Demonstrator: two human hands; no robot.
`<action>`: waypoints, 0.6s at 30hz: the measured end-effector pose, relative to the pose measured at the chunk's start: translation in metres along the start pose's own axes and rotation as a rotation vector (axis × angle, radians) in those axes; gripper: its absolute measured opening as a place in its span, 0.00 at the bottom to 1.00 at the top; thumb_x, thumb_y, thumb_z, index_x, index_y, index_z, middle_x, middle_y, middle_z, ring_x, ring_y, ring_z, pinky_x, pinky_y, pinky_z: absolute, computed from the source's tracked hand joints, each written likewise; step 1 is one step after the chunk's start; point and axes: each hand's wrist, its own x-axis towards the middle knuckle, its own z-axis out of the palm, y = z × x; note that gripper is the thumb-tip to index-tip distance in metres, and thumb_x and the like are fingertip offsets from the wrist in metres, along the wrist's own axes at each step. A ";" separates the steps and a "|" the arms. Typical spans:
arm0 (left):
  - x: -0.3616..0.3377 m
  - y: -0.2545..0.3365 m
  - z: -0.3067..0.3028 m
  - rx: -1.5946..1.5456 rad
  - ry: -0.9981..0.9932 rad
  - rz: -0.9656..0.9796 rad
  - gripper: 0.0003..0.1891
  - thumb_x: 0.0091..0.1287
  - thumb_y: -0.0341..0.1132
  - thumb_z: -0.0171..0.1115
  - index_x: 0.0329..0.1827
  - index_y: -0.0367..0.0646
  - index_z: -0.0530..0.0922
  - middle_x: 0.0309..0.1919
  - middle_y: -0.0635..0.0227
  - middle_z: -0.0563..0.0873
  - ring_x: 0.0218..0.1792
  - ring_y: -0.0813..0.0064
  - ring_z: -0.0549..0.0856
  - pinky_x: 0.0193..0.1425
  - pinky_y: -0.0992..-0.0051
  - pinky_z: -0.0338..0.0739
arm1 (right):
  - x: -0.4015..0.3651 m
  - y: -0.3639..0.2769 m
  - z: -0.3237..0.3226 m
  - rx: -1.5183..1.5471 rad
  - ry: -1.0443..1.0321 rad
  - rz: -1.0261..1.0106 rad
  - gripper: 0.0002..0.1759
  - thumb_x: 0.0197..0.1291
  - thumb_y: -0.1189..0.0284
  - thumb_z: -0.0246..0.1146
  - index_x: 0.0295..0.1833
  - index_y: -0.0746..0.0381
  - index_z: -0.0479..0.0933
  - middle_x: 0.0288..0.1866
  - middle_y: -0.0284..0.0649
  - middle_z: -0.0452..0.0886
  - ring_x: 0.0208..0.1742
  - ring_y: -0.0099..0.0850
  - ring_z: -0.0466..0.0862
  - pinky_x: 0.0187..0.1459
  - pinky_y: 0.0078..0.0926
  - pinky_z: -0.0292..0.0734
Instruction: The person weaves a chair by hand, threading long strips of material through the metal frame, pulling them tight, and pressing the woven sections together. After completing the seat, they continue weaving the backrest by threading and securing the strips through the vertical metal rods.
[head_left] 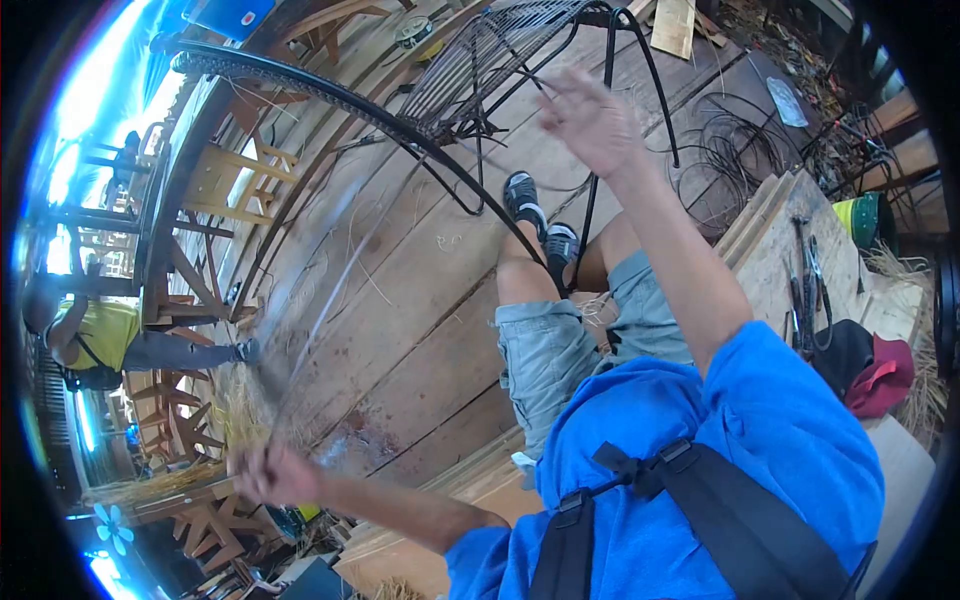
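My left hand (272,472) is at the lower left, its fingers closed on a long thin weaving strand (335,300). The strand runs, blurred in part, up to a dark metal furniture frame (405,130). Raised above my knees, my right hand (595,120) is smeared by motion, with its fingers apart and nothing visible in them. Close beyond it lies a panel of woven strands (485,60) stretched over the frame. The curved rim of the frame is partly wrapped at its upper left, and one end comes down between my legs.
Loose coils of dark strand (735,140) lie on the plank floor (400,290). Pliers and other hand tools (805,280) rest on a wooden board at right, beside a red and black cap (880,375). Another person in a yellow shirt (105,335) is at left, near wooden furniture frames (235,185).
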 end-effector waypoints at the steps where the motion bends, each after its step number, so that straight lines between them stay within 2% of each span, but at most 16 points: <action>1: -0.018 0.018 0.012 0.063 0.071 0.053 0.06 0.63 0.30 0.54 0.42 0.42 0.70 0.25 0.73 0.72 0.27 0.79 0.71 0.41 0.68 0.65 | -0.001 0.010 0.015 -0.109 -0.135 0.136 0.13 0.64 0.65 0.56 0.45 0.64 0.74 0.40 0.39 0.81 0.44 0.32 0.79 0.46 0.29 0.74; 2: -0.038 0.035 0.022 0.123 0.139 0.114 0.06 0.64 0.31 0.52 0.42 0.42 0.70 0.24 0.73 0.71 0.26 0.79 0.71 0.38 0.67 0.65 | -0.003 0.019 0.032 -0.234 -0.288 0.254 0.14 0.65 0.64 0.55 0.46 0.64 0.75 0.40 0.40 0.81 0.41 0.30 0.80 0.42 0.27 0.75; 3: -0.061 0.058 0.027 0.107 0.161 0.200 0.06 0.65 0.32 0.50 0.43 0.42 0.70 0.23 0.73 0.70 0.23 0.78 0.69 0.36 0.66 0.66 | -0.023 0.019 0.070 -0.097 -0.419 0.547 0.15 0.66 0.63 0.55 0.46 0.65 0.75 0.39 0.40 0.82 0.36 0.28 0.81 0.38 0.25 0.76; 4: -0.090 0.083 0.034 0.092 0.188 0.285 0.07 0.66 0.33 0.48 0.43 0.42 0.70 0.21 0.73 0.69 0.21 0.78 0.68 0.33 0.65 0.66 | -0.039 0.019 0.095 -0.120 -0.494 0.691 0.14 0.65 0.63 0.55 0.45 0.63 0.75 0.37 0.37 0.81 0.34 0.26 0.81 0.33 0.23 0.75; 5: -0.129 0.109 0.042 0.178 0.323 0.443 0.04 0.66 0.34 0.50 0.39 0.44 0.69 0.21 0.72 0.69 0.18 0.80 0.66 0.26 0.72 0.63 | -0.050 0.024 0.115 -0.134 -0.567 0.840 0.12 0.65 0.64 0.56 0.43 0.62 0.76 0.34 0.35 0.81 0.32 0.24 0.82 0.27 0.21 0.75; 6: -0.169 0.132 0.048 0.265 0.456 0.602 0.05 0.67 0.35 0.51 0.34 0.46 0.69 0.21 0.72 0.70 0.14 0.81 0.64 0.19 0.78 0.59 | -0.048 0.038 0.131 -0.063 -0.545 0.807 0.14 0.65 0.62 0.56 0.43 0.63 0.76 0.34 0.36 0.82 0.32 0.24 0.82 0.27 0.21 0.76; 8: -0.242 0.148 0.058 0.099 0.505 0.654 0.20 0.65 0.55 0.56 0.47 0.48 0.77 0.19 0.65 0.73 0.20 0.70 0.70 0.29 0.62 0.75 | -0.040 0.069 0.155 0.060 -0.499 0.734 0.17 0.66 0.60 0.55 0.42 0.65 0.74 0.34 0.38 0.83 0.31 0.25 0.83 0.28 0.20 0.77; 10: -0.312 0.171 0.054 0.358 0.619 0.596 0.18 0.66 0.50 0.57 0.47 0.45 0.76 0.18 0.67 0.71 0.19 0.74 0.70 0.28 0.64 0.75 | -0.026 0.075 0.178 0.151 -0.449 0.796 0.17 0.66 0.59 0.56 0.41 0.65 0.73 0.32 0.37 0.82 0.30 0.26 0.83 0.25 0.20 0.76; 11: -0.325 0.168 0.053 0.481 0.677 0.566 0.17 0.67 0.48 0.57 0.48 0.44 0.76 0.17 0.68 0.71 0.19 0.76 0.69 0.28 0.65 0.74 | -0.022 0.074 0.186 0.189 -0.425 0.828 0.18 0.65 0.59 0.56 0.41 0.65 0.73 0.31 0.37 0.82 0.29 0.26 0.83 0.23 0.20 0.76; 14: -0.353 0.159 0.045 0.571 0.578 0.487 0.18 0.66 0.49 0.57 0.48 0.45 0.76 0.23 0.66 0.76 0.20 0.74 0.71 0.27 0.63 0.74 | -0.015 0.068 0.199 0.082 -0.301 0.920 0.18 0.66 0.59 0.56 0.41 0.66 0.71 0.30 0.37 0.80 0.25 0.28 0.82 0.20 0.20 0.75; 18: -0.399 0.151 -0.006 1.575 1.350 0.934 0.24 0.63 0.56 0.57 0.54 0.50 0.74 0.37 0.62 0.82 0.23 0.62 0.75 0.27 0.60 0.74 | 0.006 0.097 0.189 -0.010 -0.019 0.828 0.17 0.67 0.59 0.54 0.41 0.63 0.71 0.30 0.37 0.78 0.24 0.30 0.81 0.18 0.24 0.73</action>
